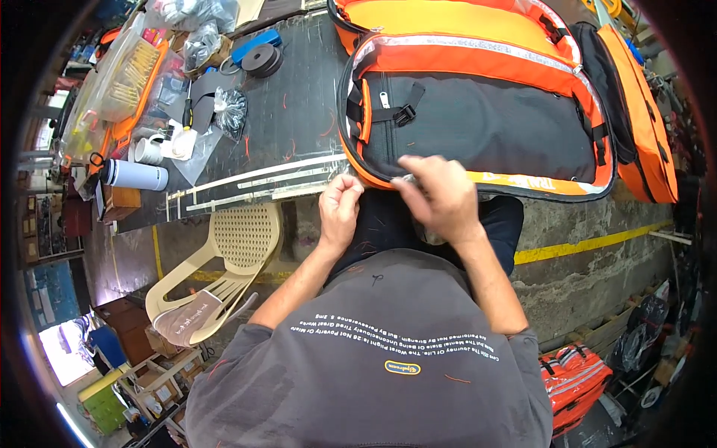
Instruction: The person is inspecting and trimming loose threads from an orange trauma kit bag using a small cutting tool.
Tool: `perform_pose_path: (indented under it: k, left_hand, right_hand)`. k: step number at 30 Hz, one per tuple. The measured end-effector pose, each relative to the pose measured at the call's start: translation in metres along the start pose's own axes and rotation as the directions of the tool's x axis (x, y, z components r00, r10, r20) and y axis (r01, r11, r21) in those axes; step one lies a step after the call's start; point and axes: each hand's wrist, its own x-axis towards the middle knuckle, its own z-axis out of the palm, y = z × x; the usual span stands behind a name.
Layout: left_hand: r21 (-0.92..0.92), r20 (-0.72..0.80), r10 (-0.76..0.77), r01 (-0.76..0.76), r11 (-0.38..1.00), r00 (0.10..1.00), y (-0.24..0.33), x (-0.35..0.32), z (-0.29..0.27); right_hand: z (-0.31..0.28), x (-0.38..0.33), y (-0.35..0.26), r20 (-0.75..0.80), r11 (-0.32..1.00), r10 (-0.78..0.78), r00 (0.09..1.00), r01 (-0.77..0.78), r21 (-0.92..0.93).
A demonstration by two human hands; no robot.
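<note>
And here we are at the counter (302, 112), with the open orange-and-black bag (485, 123) lying at one o'clock, its dark inner panel facing up. Left hand (340, 213) now, just off the bag's eight o'clock corner: thumb and forefinger pinched together (any thread between them is too fine to make out). Right hand (444, 190), over the near rim at the bag's seven o'clock, and it's blurred! A small grey something shows by thumb and forefinger; whether those fingers are clamped on it, I cannot tell.

Inside the bag, a black buckle (405, 114) sits on its strap toward ten o'clock, right next to a zipper pull (385, 99). Beyond the near rim's opposite side, up at twelve, spreads a yellow-orange panel (467, 30).

Round the counter we go: black roll of webbing (261, 61) at eleven, clear bag of dark bits (230, 113) and yellow-and-black screwdriver (187, 113) at ten, then white mug (149, 151) and pale bottle (136, 175) between nine and ten. Loose orange threads (247, 147) are scattered there too. Off the counter, a beige plastic chair (243, 239) stands at nine, and a red bag (573, 384) at four.
</note>
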Motion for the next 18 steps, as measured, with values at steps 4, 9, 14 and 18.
perform_pose_path:
  k: [4, 9, 14, 18]
  left_hand:
    - [0.595, -0.002, 0.202, -0.161, 0.788, 0.979, 0.013, -0.009, 0.030]
    - [0.624, 0.063, -0.005, -0.035, 0.780, 0.998, 0.007, -0.006, 0.052]
    - [0.471, 0.346, 0.124, -0.286, 0.834, 0.930, 0.010, -0.012, 0.060]
    - [0.337, 0.507, 0.310, -0.516, 0.788, 0.804, 0.023, -0.022, 0.063]
  right_hand:
    - [-0.039, -0.027, 0.027, -0.250, 0.901, 0.425, 0.870, -0.433, 0.024]
    - [-0.075, -0.066, 0.051, -0.479, 0.834, 0.484, 0.732, -0.552, -0.001]
    - [-0.089, -0.096, 0.046, -0.434, 0.857, 0.445, 0.784, -0.513, -0.049]
    - [-0.081, -0.108, 0.041, -0.406, 0.936, 0.201, 0.891, -0.297, -0.189]
